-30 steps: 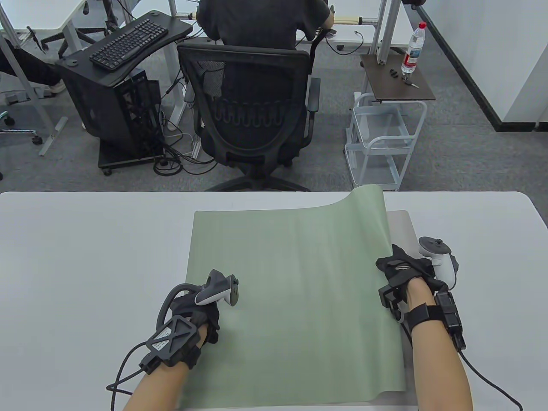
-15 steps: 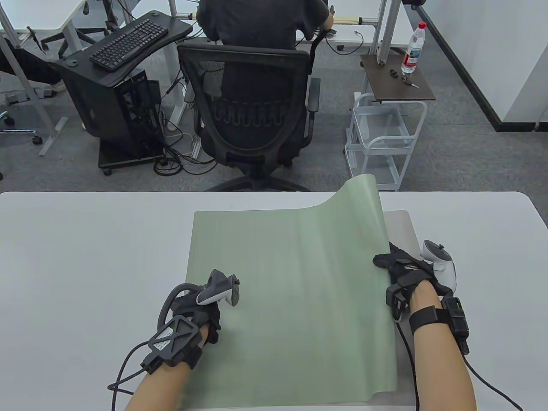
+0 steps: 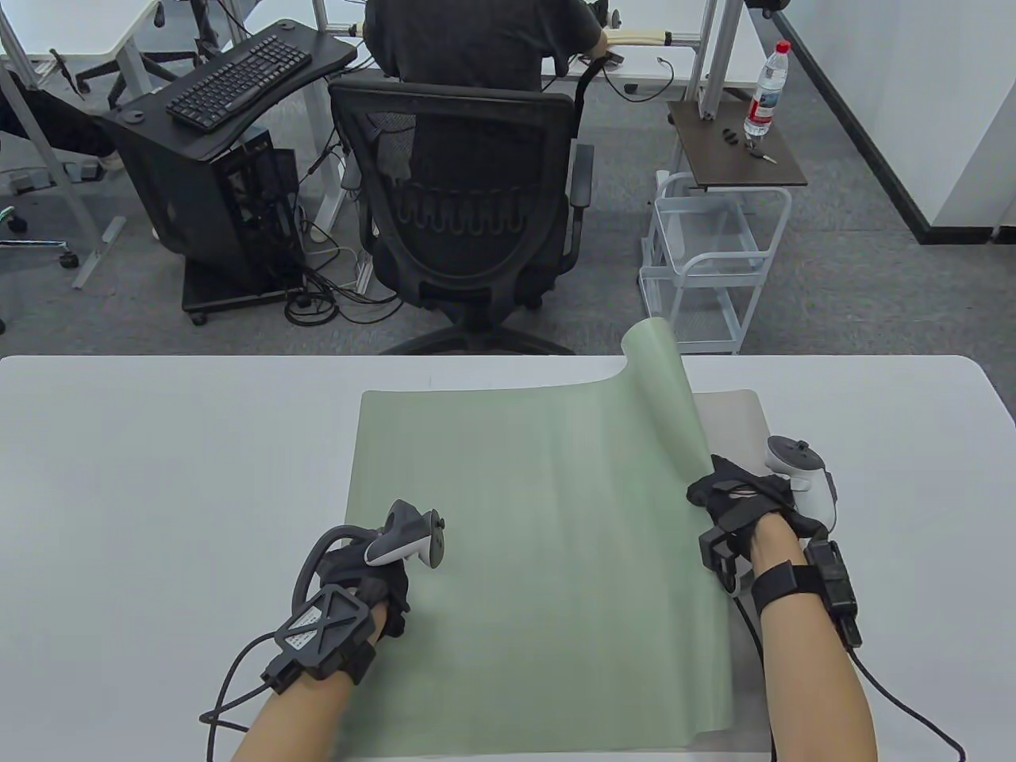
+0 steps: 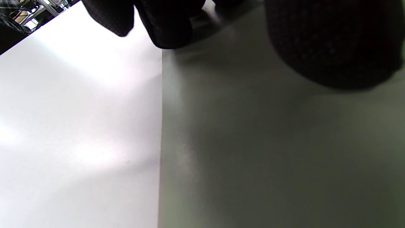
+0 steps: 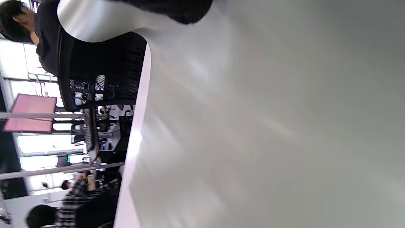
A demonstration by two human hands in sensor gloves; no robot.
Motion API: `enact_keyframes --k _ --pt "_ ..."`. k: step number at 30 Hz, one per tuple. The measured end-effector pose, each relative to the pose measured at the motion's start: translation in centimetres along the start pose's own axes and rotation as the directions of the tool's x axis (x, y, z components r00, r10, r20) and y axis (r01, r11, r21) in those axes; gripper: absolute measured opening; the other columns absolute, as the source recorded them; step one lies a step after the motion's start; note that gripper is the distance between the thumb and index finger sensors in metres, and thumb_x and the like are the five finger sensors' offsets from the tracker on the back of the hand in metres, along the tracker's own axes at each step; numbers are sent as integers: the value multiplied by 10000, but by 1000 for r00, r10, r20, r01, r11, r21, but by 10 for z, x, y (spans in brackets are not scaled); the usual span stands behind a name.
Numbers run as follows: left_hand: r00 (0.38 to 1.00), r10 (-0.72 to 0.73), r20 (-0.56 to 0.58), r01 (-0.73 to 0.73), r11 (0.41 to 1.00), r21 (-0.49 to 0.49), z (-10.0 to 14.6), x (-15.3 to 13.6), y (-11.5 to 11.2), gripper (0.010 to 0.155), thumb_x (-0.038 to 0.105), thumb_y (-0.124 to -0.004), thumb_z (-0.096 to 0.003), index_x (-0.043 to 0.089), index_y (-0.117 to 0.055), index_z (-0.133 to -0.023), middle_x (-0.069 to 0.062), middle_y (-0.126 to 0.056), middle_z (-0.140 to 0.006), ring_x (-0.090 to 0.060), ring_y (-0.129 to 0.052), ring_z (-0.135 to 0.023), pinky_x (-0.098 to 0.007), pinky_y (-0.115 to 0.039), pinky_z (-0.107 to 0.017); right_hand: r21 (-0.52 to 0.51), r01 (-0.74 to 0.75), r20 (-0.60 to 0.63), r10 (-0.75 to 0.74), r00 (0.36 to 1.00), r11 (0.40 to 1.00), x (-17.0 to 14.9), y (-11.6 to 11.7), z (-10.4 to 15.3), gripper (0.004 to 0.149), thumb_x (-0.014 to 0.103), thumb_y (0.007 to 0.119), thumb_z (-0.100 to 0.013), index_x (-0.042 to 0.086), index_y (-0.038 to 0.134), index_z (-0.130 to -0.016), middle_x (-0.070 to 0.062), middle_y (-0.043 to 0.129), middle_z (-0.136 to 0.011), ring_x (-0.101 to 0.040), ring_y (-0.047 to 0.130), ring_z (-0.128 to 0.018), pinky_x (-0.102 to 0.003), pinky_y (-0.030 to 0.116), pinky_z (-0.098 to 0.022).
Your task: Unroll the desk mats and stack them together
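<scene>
A green desk mat (image 3: 540, 516) lies unrolled on a grey desk mat (image 3: 734, 413) on the white table (image 3: 159, 476). My left hand (image 3: 361, 571) rests on the green mat's left edge and presses it down; in the left wrist view its fingers (image 4: 332, 41) lie on the green mat (image 4: 269, 152). My right hand (image 3: 730, 496) grips the green mat's right edge and holds it lifted, so the far right corner curls up. The right wrist view shows the bare grey mat (image 5: 269, 120) below.
Beyond the table's far edge stand a black office chair (image 3: 468, 198) with a seated person, a white wire cart (image 3: 706, 254) and a desk with a keyboard (image 3: 238, 79). Bare table lies left and right of the mats.
My right hand has lifted the green mat's right edge higher and drawn it left. More of the grey mat shows beneath. My left hand has not moved.
</scene>
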State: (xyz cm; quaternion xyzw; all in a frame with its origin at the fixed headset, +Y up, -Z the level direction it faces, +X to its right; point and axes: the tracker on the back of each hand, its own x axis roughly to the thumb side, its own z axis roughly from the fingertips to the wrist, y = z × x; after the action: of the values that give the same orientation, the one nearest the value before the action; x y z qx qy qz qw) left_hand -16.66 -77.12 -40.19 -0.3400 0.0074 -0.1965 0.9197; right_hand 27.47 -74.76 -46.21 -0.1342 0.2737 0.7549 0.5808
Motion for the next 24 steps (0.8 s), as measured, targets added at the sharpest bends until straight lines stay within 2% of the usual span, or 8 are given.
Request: enact_keyframes --k 4,6,9,13,19,21,24 --pt "1000 -2 -2 2 1000 -4 0 0 0 920 490 -869 -220 179 -430 -967 -193 -421 -1104 -369 -710 -927 -595 -584 -687 -6 -153 0 153 988 988 9 10 -3 776 69 605 -543 189 -9 -1002 -244 424 -1070 -513 694 -954 -651 669 -680" --pt "1000 0 -1 0 1000 -4 0 0 0 919 490 -870 -220 181 -430 -966 -191 -422 -1104 -369 -710 -928 -596 -582 -688 4 -172 3 172 985 985 8 8 -4 793 69 598 -541 231 -25 -1006 -244 395 -1070 -495 673 -951 -640 668 -684" --pt "1000 1 2 -1 1000 -2 0 0 0 921 490 -871 -219 179 -432 -966 -195 -424 -1103 -371 -710 -926 -596 -583 -686 35 -94 10 94 996 995 0 2 -4 797 72 595 -548 259 -34 -999 -241 352 -1066 -482 630 -941 -642 631 -693" --pt "1000 0 2 0 1000 -2 0 1 0 921 490 -871 -220 179 -431 -966 -195 -422 -1104 -371 -710 -927 -597 -581 -688 24 -83 11 83 997 996 -5 -3 -3 836 107 614 -562 282 -84 -987 -216 308 -1051 -450 599 -914 -618 577 -708" --pt "1000 1 2 -1 1000 -2 0 0 0 921 491 -870 -220 180 -431 -966 -195 -421 -1105 -371 -710 -926 -597 -582 -687 -136 -175 -51 170 984 975 -1 -8 6 874 164 676 -566 318 -85 -968 -180 284 -1033 -398 600 -867 -593 559 -701" --pt "1000 2 3 -2 1000 -1 0 0 0 920 493 -870 -220 181 -431 -966 -193 -421 -1105 -369 -710 -927 -596 -582 -688 -236 -278 -121 256 959 931 2 -7 9 890 183 696 -554 344 -82 -956 -187 274 -1029 -410 592 -857 -593 565 -687" --pt "1000 3 3 -3 1000 -1 0 0 0 921 493 -869 -221 181 -428 -967 -194 -419 -1105 -370 -708 -927 -596 -582 -687 -304 -412 -213 360 908 859 6 -4 9 911 216 724 -539 392 -76 -938 -189 270 -1023 -413 597 -842 -575 602 -666"
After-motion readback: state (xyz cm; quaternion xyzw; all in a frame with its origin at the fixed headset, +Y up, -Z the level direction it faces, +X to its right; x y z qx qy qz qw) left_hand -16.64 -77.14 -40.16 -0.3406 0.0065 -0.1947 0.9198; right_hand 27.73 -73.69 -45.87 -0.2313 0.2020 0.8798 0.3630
